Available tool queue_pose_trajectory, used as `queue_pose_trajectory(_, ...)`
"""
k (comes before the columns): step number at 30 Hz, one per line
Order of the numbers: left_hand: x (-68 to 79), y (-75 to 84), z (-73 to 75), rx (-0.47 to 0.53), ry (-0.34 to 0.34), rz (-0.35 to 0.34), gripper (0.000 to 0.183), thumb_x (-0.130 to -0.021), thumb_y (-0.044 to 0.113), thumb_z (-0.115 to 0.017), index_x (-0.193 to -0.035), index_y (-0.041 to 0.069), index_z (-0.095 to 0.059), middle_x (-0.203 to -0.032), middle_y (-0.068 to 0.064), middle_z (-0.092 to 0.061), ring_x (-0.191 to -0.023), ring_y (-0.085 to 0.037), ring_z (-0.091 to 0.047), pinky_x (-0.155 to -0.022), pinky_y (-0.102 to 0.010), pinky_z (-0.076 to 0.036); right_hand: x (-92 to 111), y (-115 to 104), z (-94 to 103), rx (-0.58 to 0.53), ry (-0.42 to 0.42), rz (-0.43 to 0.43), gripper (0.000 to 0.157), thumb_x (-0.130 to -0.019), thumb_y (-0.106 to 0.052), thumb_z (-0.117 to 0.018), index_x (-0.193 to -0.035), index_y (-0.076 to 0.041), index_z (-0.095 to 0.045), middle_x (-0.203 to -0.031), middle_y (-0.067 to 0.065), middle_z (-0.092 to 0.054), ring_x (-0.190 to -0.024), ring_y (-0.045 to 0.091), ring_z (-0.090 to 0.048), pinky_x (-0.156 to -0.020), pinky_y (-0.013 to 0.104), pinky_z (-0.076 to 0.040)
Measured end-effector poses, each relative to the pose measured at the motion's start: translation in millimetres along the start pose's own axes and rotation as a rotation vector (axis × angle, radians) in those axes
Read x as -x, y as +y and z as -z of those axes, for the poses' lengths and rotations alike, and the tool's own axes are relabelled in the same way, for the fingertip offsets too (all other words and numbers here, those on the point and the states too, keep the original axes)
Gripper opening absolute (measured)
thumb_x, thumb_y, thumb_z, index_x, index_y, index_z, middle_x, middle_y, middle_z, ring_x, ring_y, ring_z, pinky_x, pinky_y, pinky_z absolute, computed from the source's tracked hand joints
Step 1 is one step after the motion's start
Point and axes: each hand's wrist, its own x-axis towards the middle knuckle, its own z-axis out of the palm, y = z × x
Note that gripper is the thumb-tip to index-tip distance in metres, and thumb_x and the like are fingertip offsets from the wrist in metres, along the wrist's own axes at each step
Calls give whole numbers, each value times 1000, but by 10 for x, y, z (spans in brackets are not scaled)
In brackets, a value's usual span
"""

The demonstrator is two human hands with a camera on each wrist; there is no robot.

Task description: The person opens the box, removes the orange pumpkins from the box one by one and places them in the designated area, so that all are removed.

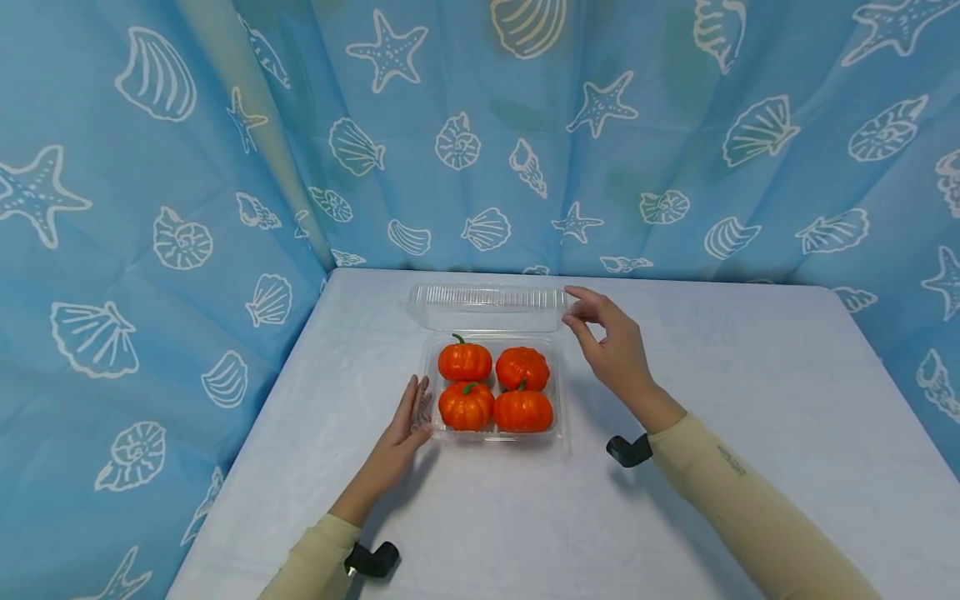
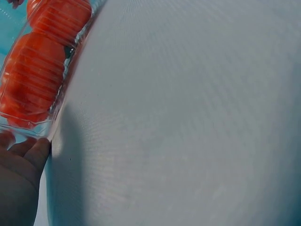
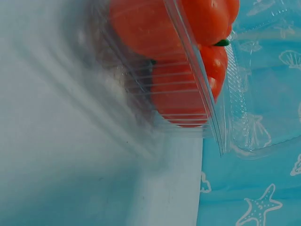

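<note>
A clear plastic clamshell box (image 1: 492, 435) lies on the table with several orange mini pumpkins (image 1: 523, 411) in it. Its ribbed clear lid (image 1: 487, 310) is swung back at the far side. My left hand (image 1: 401, 429) rests against the box's left side, fingers fairly straight and thumb by the near corner; the left wrist view shows the fingertips (image 2: 40, 148) touching that corner. With thumb and index finger, my right hand (image 1: 611, 342) pinches the right edge of the lid. The right wrist view shows the pumpkins (image 3: 181, 94) through the box wall, but not the hand itself.
A white cloth covers the table (image 1: 480, 517). Behind it and to the left hangs a blue curtain (image 1: 465, 83) with white shells and starfish. Small black wrist devices (image 1: 628, 451) sit at both cuffs.
</note>
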Motion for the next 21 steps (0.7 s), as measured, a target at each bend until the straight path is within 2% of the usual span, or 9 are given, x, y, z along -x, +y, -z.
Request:
queue_pose_trajectory(4,4,-5,7,-2,-2,-2,79,-102,-6,-46,-162,1,5,-169,-20,-7,-153,-43,-14,-115,-10,-18,-37,29,-29,27,36,36,49,-95,-4,-70,-139,-18,-55,-102,9,-71,-96,25,-71,-90,46,-58)
queue_pose_trajectory(10,6,-1,7,-1,-3,5,79,-102,-6,-47,-162,2,5,-169,-19,-8,-153,-42,-15,-121,-40,-16,-104,66,-40,69,85,119,48,-94,-1,-70,-136,-17,-54,-107,12,-68,-89,27,-73,-84,45,-60)
queue_pose_trajectory(13,2,-1,3,-4,-1,7,79,-103,-6,-47,-162,2,5,-169,-19,-8,-153,-42,-16,-120,-47,-15,-143,76,-39,78,103,137,46,-94,-2,-71,-134,-16,-55,-110,13,-67,-85,27,-73,-81,44,-60)
queue_pose_trajectory(16,0,1,1,-11,0,1,78,-103,-5,-47,-162,2,4,-169,-20,-9,-153,-42,-16,-121,-41,-16,-172,82,-44,83,111,141,44,-94,-2,-71,-133,-16,-56,-109,12,-68,-85,26,-74,-81,43,-60)
queue_pose_trajectory(21,-1,-6,0,-34,10,-15,75,-103,-4,-47,-162,2,0,-168,-21,-10,-152,-43,-17,-116,-13,-17,-206,77,-59,77,120,128,45,-95,-4,-71,-136,-15,-58,-105,12,-70,-89,27,-73,-83,44,-60)
